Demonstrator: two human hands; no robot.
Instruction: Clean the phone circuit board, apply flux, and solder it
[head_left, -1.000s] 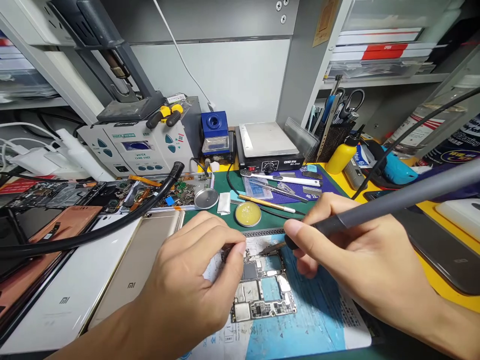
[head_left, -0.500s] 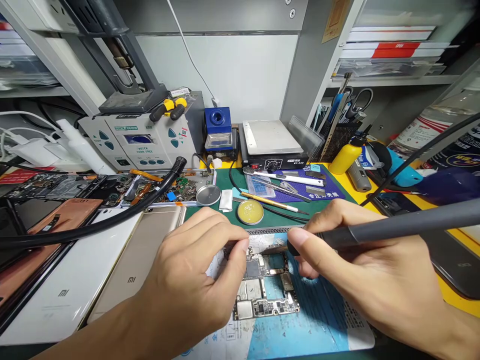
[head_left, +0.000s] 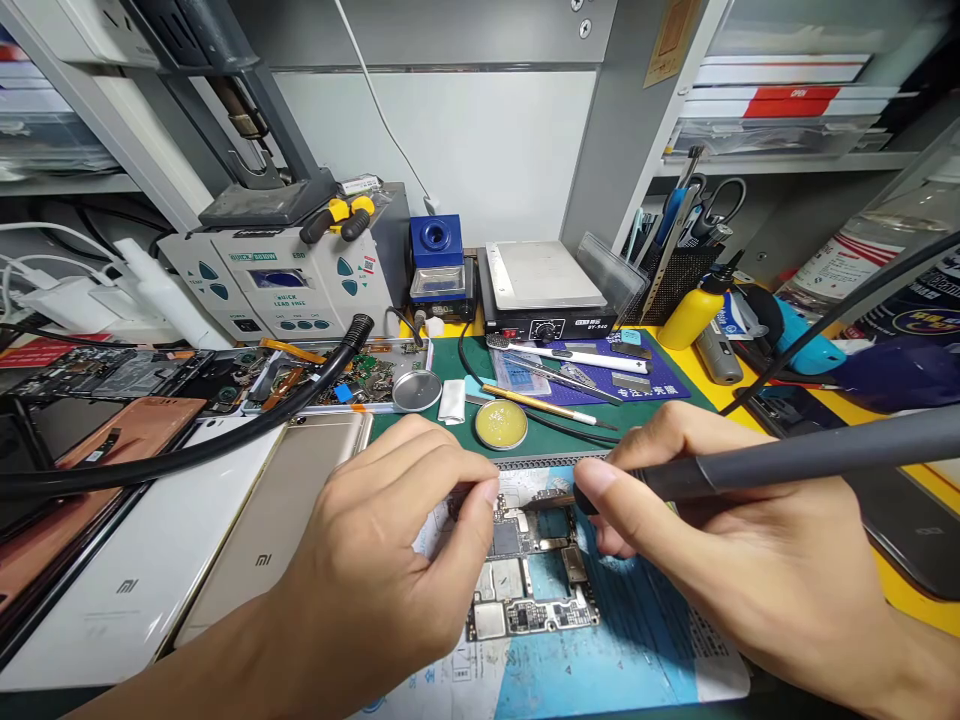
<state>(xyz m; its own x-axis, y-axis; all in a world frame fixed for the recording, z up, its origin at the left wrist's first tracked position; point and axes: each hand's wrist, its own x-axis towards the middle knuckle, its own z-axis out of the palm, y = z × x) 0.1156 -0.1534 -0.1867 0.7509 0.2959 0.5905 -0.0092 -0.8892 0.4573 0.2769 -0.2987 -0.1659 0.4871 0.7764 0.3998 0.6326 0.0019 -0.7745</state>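
A bare phone circuit board [head_left: 525, 580] lies on a blue and white printed sheet [head_left: 622, 650] at the front of the bench. My left hand [head_left: 390, 560] is closed in a pinch over the board's upper left corner; what sits between thumb and forefinger is too small to name. My right hand [head_left: 720, 530] grips a dark grey soldering iron [head_left: 787, 460], whose tip touches the board's top edge near my left fingertips. The iron's handle and black cable run off to the right.
A round tin of yellow flux [head_left: 501, 424], a metal lid [head_left: 417, 390] and tweezers lie behind the board. Phone back covers [head_left: 277, 520] and a black hose [head_left: 225, 440] fill the left. A rework station [head_left: 277, 285], hot plate [head_left: 544, 280] and yellow bottle [head_left: 694, 305] stand at the back.
The view has shifted slightly lower and closer. The iron's handle has dropped flatter and its tip has moved in onto the board's top edge. My left hand has held its pinch.
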